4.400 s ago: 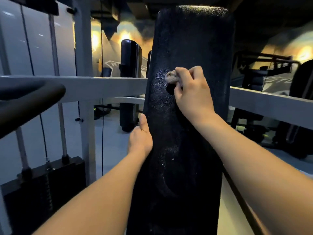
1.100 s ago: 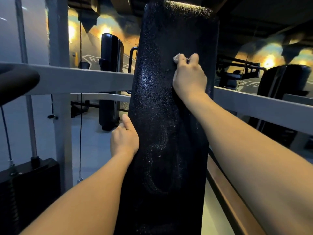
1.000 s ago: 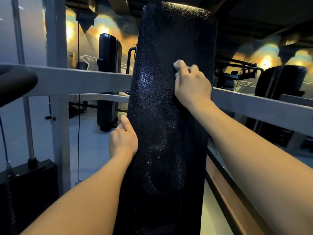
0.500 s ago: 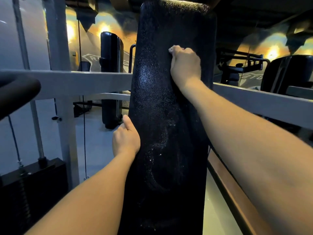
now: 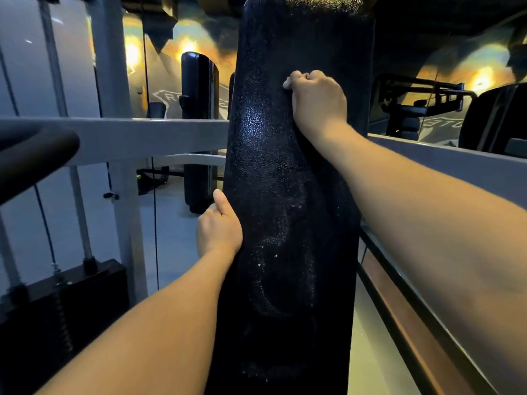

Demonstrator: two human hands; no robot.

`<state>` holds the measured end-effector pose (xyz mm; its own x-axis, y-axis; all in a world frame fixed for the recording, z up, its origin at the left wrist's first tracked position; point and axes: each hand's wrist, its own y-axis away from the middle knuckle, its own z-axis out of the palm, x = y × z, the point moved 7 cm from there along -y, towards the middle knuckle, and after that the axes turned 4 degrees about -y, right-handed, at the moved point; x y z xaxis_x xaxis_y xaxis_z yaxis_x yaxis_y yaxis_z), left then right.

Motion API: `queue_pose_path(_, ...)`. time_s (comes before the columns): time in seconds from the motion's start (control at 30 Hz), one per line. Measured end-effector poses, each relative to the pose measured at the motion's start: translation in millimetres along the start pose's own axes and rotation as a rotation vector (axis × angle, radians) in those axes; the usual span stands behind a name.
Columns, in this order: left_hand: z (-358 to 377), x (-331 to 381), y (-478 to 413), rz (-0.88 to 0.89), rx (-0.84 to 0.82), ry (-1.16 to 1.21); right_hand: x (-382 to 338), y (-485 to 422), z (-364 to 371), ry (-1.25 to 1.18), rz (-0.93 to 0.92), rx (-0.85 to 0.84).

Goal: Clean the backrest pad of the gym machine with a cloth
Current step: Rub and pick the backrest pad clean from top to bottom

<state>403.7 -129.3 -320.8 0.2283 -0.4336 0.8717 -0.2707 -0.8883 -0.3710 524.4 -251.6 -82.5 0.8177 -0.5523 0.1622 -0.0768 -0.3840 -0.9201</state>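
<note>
Right grip fisted, left grip curled

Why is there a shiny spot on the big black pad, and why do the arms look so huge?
Head view: light bounces off the pebbly backrest pad as a glare patch left of the right hand, while the rest stays dim; head view: the wide lens stretches the right forearm near the picture's edge; head view: orange wall lamps glow far behind.

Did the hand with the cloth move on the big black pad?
Yes. The right hand with the cloth went up the backrest pad: it was level with the grey crossbar earlier, now it sits above it.
</note>
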Motion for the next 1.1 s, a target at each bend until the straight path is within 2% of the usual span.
queue_pose_path(0.07,-1,1,2,-0.006,-0.007,-0.001,-11,16,3,-0.075,0.082,0.043)
queue_pose_path(0.17,0,-1,2,-0.029,-0.012,-0.013,-45,72,8,-0.169,0.023,0.096)
queue_pose_path(0.3,0,-2,2,-0.07,-0.023,0.004,-76,119,9,-0.24,-0.333,-0.064)
queue_pose_path(0.37,0,-1,3,-0.079,-0.02,0.02,-71,104,4,-0.19,-0.445,-0.031)
queue_pose_path(0.47,0,-1,4,-0.069,-0.013,0.03,-40,52,-6,-0.118,-0.272,0.115)
queue_pose_path(0.53,-1,-1,5,-0.067,-0.007,0.033,-32,38,-2,-0.103,-0.133,0.112)
queue_pose_path(0.6,-1,-1,5,-0.064,-0.008,0.041,-46,59,6,-0.185,-0.117,0.095)
queue_pose_path(0.73,1,-3,2,-0.049,-0.023,0.071,-98,148,17,-0.339,-0.464,-0.069)
queue_pose_path(0.8,2,-4,0,-0.024,-0.024,0.084,-103,152,17,-0.268,-0.61,-0.137)
queue_pose_path(0.87,0,-3,1,-0.013,-0.005,0.099,-101,125,14,-0.158,-0.691,-0.105)
queue_pose_path(0.9,0,-3,2,-0.017,0.0,0.109,-97,104,12,-0.111,-0.667,-0.047)
queue_pose_path(0.97,-1,-4,4,-0.031,0.002,0.124,-85,59,4,-0.072,-0.481,0.029)
queue_pose_path(1.03,-2,-5,4,-0.043,-0.004,0.12,-82,44,4,-0.087,-0.304,-0.002)
queue_pose_path(1.1,-2,-5,3,-0.032,0.001,0.12,-96,62,11,-0.104,-0.323,-0.031)
